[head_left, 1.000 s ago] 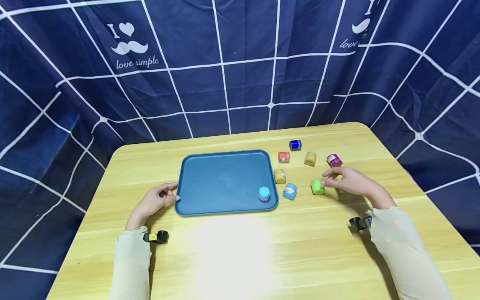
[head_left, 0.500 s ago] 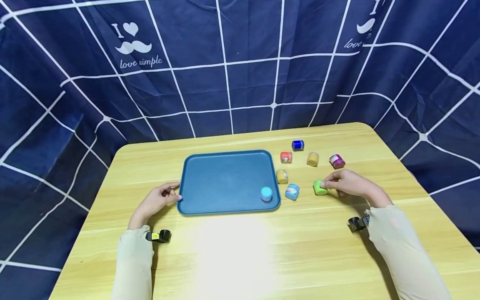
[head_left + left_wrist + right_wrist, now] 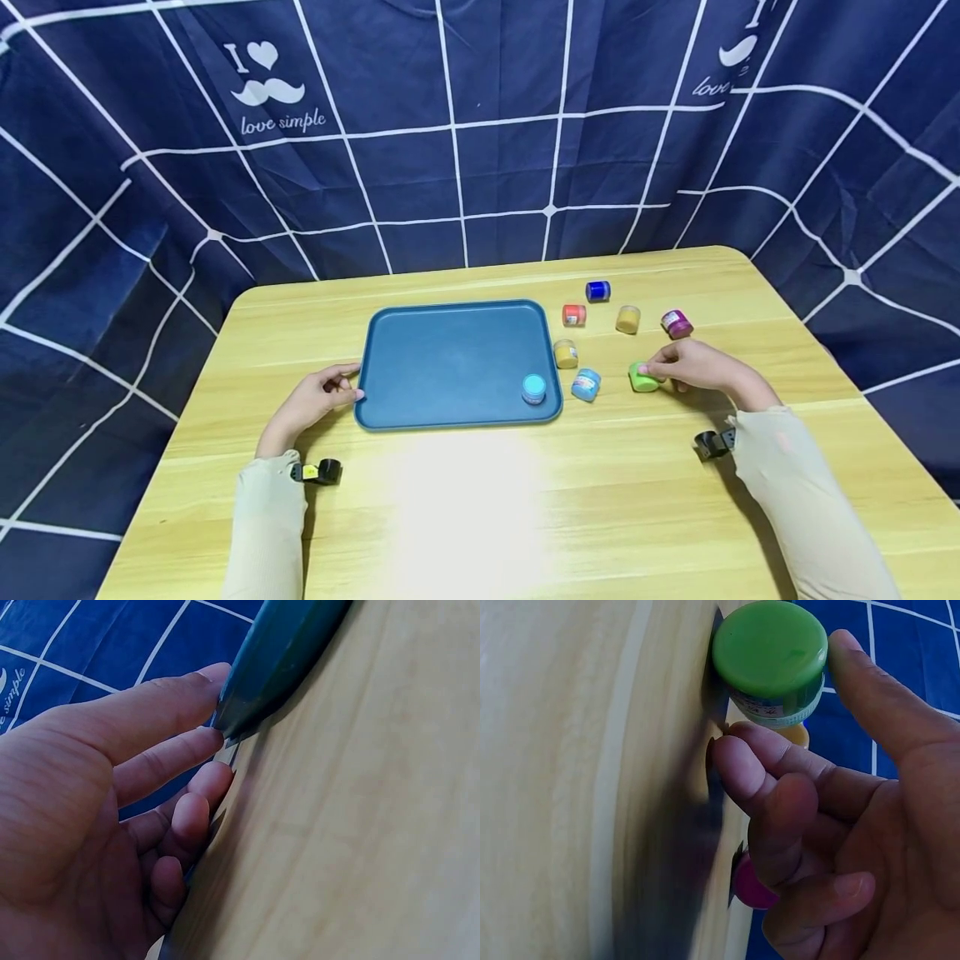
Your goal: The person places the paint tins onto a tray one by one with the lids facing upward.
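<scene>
My right hand (image 3: 693, 364) pinches a small green-lidded paint jar (image 3: 642, 377) lying on the table. In the right wrist view, my thumb presses one side of the green jar (image 3: 769, 652) and a fingertip is at its base; the other fingers are loosely curled. My left hand (image 3: 318, 396) rests at the left rim of a dark blue tray (image 3: 450, 358). In the left wrist view, its thumb and index finger touch the tray edge (image 3: 277, 660). An upright light-blue jar (image 3: 533, 388) stands in the tray's near right corner.
Right of the tray lie a blue jar (image 3: 586, 384), two yellowish jars, one near (image 3: 566, 354) and one farther (image 3: 627, 320), a red jar (image 3: 573, 315), a dark blue jar (image 3: 597, 291) and a purple jar (image 3: 677, 323). A checked navy curtain (image 3: 405, 175) hangs behind the wooden table (image 3: 465, 500).
My right hand has lowered slightly, and its thumb now presses on the green jar. My left hand stays at the tray rim. The head view has shifted a little.
</scene>
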Demonstrator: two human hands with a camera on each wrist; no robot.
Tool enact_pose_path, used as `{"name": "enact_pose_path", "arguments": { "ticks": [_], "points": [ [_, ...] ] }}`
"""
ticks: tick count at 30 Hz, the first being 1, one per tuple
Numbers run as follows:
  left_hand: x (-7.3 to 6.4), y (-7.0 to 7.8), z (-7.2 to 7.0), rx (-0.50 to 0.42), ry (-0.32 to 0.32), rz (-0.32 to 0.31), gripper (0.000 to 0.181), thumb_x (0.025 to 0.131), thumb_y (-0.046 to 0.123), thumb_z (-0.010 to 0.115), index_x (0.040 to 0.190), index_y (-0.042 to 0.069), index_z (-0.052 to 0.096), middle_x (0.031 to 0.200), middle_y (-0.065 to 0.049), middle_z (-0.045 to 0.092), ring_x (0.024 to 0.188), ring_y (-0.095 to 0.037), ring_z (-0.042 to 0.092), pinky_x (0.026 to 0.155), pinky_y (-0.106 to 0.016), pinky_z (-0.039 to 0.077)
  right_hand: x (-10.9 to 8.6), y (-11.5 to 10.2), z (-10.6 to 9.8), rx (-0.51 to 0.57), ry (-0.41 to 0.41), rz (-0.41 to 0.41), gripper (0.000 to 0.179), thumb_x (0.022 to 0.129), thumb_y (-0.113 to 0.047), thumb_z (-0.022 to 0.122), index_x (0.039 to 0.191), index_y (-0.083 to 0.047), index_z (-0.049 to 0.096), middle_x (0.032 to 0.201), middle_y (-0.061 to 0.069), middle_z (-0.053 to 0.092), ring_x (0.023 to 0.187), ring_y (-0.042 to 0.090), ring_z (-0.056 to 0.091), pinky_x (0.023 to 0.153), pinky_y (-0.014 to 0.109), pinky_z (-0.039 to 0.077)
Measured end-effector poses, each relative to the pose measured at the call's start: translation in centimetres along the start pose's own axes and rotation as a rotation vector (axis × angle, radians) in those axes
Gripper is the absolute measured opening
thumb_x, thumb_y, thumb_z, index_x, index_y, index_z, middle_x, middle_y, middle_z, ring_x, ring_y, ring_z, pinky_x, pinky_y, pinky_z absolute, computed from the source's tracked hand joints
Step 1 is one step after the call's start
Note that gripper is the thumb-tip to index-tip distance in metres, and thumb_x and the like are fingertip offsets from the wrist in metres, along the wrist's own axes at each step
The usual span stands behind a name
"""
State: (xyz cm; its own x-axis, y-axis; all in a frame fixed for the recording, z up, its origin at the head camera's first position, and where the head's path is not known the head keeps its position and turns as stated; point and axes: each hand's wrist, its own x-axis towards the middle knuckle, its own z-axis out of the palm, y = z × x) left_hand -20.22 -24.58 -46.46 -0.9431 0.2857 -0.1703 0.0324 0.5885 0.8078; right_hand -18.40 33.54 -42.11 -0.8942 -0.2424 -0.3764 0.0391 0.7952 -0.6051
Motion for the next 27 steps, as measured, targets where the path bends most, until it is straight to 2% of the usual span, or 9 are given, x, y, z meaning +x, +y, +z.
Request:
{"name": "enact_pose_path", "arguments": {
  "ticks": [6,16,27],
  "points": [
    [0.05,-0.21,0.00,-0.001,0.005,-0.010,0.061,0.089,0.027,0.070,0.141,0.003,0.049,0.092,-0.004,0.054,0.075,-0.014,0.045,0.061,-0.022,0.038,0.19,-0.02,0.02,0.002,-0.001,0.003,0.037,0.093,-0.038,0.062,0.091,-0.001,0.067,0.064,-0.003,0.045,0.054,0.008,0.043,0.051,0.024,0.038],
    [0.10,-0.09,0.09,0.005,0.003,0.000,0.060,0.089,0.026,0.070,0.141,0.002,0.048,0.092,-0.006,0.055,0.075,-0.014,0.045,0.061,-0.022,0.038,0.25,0.08,0.54,0.060,0.029,0.013,0.040,0.091,-0.035,0.066,0.104,0.003,0.067,0.079,0.000,0.057,0.063,0.010,0.049,0.057,0.024,0.041],
    [0.16,-0.07,-0.04,-0.006,-0.009,-0.005,0.061,0.089,0.027,0.069,0.141,0.003,0.048,0.093,-0.006,0.055,0.076,-0.015,0.045,0.062,-0.022,0.038,-0.14,0.20,0.66,0.081,0.063,-0.027,0.037,0.090,-0.028,0.067,0.106,0.005,0.066,0.085,0.003,0.063,0.065,0.011,0.052,0.059,0.026,0.046]
  ]
}}
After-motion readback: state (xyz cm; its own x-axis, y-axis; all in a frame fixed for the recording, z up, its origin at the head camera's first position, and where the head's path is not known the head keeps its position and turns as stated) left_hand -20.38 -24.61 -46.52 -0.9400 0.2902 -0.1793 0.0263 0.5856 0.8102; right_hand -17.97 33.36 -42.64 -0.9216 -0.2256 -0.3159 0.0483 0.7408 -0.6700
